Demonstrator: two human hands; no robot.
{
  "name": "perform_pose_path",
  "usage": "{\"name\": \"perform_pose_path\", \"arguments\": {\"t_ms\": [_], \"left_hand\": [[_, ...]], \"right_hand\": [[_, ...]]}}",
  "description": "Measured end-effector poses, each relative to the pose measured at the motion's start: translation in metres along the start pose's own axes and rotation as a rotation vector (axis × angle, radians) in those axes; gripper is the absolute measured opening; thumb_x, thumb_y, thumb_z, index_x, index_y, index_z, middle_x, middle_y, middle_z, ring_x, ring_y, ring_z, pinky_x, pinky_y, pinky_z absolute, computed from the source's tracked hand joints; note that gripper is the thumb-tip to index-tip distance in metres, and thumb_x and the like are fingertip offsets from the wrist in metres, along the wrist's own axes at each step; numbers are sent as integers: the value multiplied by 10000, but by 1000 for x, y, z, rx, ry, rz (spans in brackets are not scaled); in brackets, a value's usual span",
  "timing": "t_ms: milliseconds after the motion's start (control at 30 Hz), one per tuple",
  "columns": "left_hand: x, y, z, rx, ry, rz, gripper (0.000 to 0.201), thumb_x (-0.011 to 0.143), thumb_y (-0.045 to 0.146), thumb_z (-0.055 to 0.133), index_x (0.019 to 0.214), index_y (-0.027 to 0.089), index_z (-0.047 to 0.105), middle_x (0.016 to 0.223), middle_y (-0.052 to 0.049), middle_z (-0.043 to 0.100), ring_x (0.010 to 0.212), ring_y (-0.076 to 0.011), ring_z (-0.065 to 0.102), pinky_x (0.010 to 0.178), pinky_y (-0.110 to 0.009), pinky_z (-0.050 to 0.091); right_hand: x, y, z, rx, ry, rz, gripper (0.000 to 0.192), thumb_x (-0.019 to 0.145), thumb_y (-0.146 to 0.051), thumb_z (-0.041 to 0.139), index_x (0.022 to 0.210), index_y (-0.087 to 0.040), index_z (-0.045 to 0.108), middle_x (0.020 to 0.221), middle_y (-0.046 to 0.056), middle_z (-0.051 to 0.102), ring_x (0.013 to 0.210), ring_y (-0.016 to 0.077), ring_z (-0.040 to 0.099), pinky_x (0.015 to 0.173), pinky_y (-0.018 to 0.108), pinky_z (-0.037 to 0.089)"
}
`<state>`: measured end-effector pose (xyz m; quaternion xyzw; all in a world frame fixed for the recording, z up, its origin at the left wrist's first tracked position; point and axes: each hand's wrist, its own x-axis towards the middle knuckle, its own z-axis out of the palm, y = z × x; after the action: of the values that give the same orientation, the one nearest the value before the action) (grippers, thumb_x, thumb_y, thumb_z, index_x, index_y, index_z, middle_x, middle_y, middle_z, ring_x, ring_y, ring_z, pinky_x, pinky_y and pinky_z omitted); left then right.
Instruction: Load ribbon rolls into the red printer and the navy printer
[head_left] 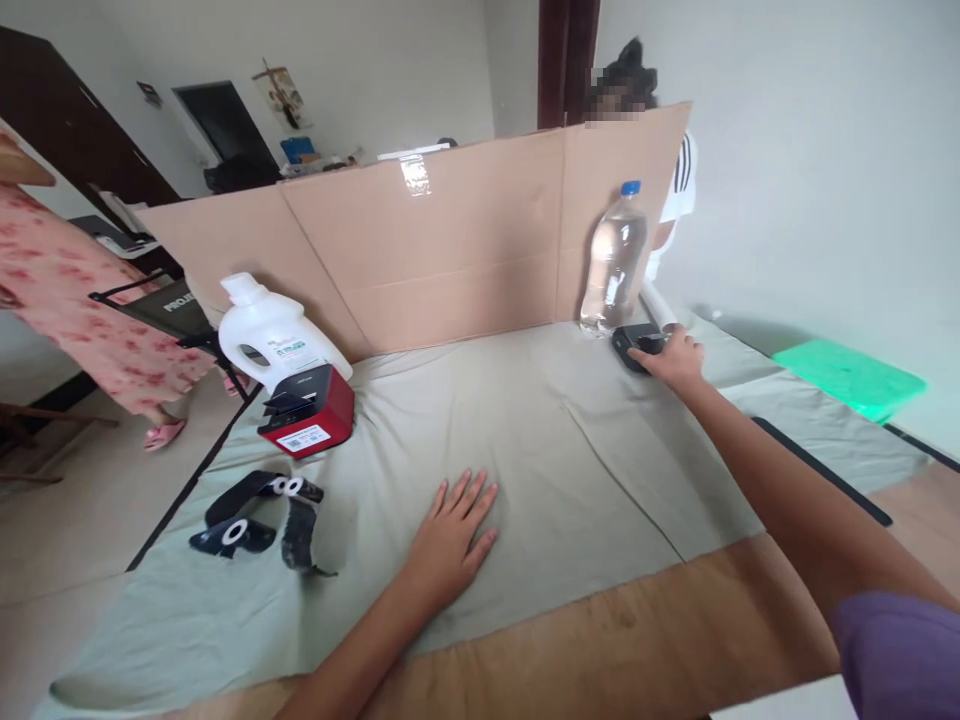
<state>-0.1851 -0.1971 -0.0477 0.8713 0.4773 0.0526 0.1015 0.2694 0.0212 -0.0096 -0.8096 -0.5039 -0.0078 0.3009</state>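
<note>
Black device (636, 346) lies at the far right of the desk (660, 600), under the right hand (675, 360), whose fingers (651, 352) curl onto it beside the bottle (613, 262); a firm grip seems unfinished. The left hand (450, 535) rests flat, fingers apart, holding nothing.

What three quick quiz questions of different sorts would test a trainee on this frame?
1. True or false: the left hand lies flat on the cloth, holding nothing.
2. Multiple choice: the right hand touches which thing? A) white jug B) black device C) red box
3. Fill in: the clear bottle stands upright against the ____ screen.

Key
1. True.
2. B; the fingers rest on it, just beside the bottle.
3. Cardboard.
</note>
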Motion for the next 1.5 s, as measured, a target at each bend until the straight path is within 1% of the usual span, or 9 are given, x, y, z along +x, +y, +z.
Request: {"name": "perform_pose_path", "arguments": {"t_ms": [100, 300, 600, 767, 1000, 1167, 1267, 1367, 1500], "left_hand": [[-3, 2, 0, 25, -11, -9, 585, 1031, 468, 354, 1589, 304, 301, 1668, -34, 237, 1556, -279, 198, 1254, -562, 194], [-3, 7, -5, 26, -34, -19, 584, 1030, 450, 357, 1586, 273, 316, 1671, -35, 225, 1559, -273, 184, 1258, -558, 190], [-11, 11, -2, 14, 24, 14, 575, 1019, 421, 400, 1571, 268, 354, 1649, -46, 295, 1549, -281, 221, 1256, -554, 204], [-12, 13, -2, -1, 27, 16, 571, 1022, 428, 387, 1569, 268, 357, 1646, -35, 305, 1545, -290, 231, 1252, -565, 205], [-14, 8, -17, -165, 162, -15, 478, 954, 352, 520, 1425, 279, 564, 1516, -53, 526, 1436, -281, 450, 1216, -524, 311], [43, -29, -52, -614, 503, -395, 288, 923, 282, 535, 1133, 225, 724, 1096, -71, 757, 980, -210, 717, 911, -331, 551], [98, -51, -65, -910, 390, -671, 369, 844, 197, 614, 1202, 142, 686, 1015, -100, 764, 821, -189, 729, 732, -278, 553], [134, -64, -65, -1020, 292, -707, 376, 774, 191, 697, 1139, 104, 715, 905, -111, 773, 754, -185, 728, 590, -224, 502], [143, -74, -59, -1133, 222, -709, 334, 745, 202, 735, 1069, 121, 749, 933, -112, 780, 719, -161, 720, 500, -186, 420]], "right_hand": [[-2, 4, 6, 45, -84, 109, 1142, 614, -546, 817, 1500, -57, 287, 1364, 300, 507, 1250, 466, 466, 1009, 565, 370], [-35, -14, 9, 244, 101, 51, 1136, 595, -439, 853, 1499, -5, 319, 1341, 353, 478, 1275, 460, 426, 1089, 558, 282], [-187, -155, 39, 388, -77, -324, 1125, 646, -486, 790, 1545, -126, 219, 1209, 201, 515, 1176, 438, 465, 1034, 600, 377], [-237, -204, 61, 371, -144, -294, 1094, 660, -492, 775, 1519, -75, 242, 1208, 243, 499, 1178, 469, 452, 1040, 634, 364], [-241, -194, 66, 313, -135, -369, 1105, 658, -594, 792, 1500, -96, 278, 1224, 252, 525, 1153, 454, 480, 1011, 599, 393], [-223, -170, 58, 213, -330, -586, 1128, 667, -603, 790, 1537, -102, 277, 1301, 248, 565, 1185, 451, 494, 1002, 552, 401], [-221, -164, 58, 193, -383, -609, 1109, 717, -577, 764, 1570, -107, 234, 1335, 239, 585, 1210, 447, 489, 999, 551, 392], [-223, -163, 59, 185, -414, -594, 1087, 761, -555, 738, 1585, -90, 202, 1337, 230, 603, 1238, 432, 479, 1004, 532, 380], [-223, -163, 57, 185, -426, -604, 1048, 792, -521, 720, 1584, -64, 208, 1338, 227, 610, 1252, 404, 481, 1010, 485, 373]]}}
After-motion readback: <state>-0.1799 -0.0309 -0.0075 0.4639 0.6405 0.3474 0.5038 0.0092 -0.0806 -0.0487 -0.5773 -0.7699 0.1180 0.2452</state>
